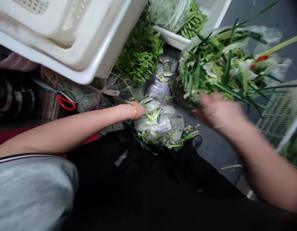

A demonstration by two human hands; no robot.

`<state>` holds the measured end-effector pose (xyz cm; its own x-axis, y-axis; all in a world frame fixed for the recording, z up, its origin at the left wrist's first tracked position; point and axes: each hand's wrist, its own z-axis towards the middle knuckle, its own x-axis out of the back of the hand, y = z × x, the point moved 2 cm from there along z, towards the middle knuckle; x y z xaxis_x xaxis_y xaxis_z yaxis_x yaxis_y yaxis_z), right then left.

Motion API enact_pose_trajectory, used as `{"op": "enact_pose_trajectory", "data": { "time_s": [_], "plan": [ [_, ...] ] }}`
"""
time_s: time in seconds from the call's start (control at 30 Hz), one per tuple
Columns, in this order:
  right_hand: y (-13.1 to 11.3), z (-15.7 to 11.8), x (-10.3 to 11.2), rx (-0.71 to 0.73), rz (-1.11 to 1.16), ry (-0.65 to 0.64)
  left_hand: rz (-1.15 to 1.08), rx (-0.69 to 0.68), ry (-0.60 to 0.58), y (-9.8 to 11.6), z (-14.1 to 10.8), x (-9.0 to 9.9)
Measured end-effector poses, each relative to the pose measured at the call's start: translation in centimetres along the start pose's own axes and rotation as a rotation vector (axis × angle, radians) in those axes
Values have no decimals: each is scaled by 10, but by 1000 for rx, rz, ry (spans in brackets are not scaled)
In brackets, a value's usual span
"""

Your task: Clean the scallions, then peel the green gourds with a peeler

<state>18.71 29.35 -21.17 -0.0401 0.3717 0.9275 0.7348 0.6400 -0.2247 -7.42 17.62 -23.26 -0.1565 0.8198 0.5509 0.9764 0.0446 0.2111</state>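
Observation:
My left hand [138, 111] is closed at the left edge of a pile of white netting [151, 106], clear plastic [164, 124] and leafy green scraps [153, 116]. What its fingers grip is hidden. My right hand [219, 109], blurred by motion, is beside the near side of a clear plastic bag [181, 88] heaped with leaf trimmings [218, 72]. Its fingers look apart, with nothing visible in them. Long green stalks and something red stick out of the heap.
White plastic crates [90, 72] stand at upper left, with leafy greens [141, 54] beside them. Another crate [174, 40] at the back holds green pods [194, 21]. Red-handled scissors [66, 102] lie at left. A white basket [279, 109] stands at right.

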Motion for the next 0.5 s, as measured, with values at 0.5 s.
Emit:
{"op": "enact_pose_trajectory", "data": {
  "time_s": [0.5],
  "plan": [
    [-89,-63,-101,-39,173,-70,41,-43,350,20,-159,-21]
  ]
}}
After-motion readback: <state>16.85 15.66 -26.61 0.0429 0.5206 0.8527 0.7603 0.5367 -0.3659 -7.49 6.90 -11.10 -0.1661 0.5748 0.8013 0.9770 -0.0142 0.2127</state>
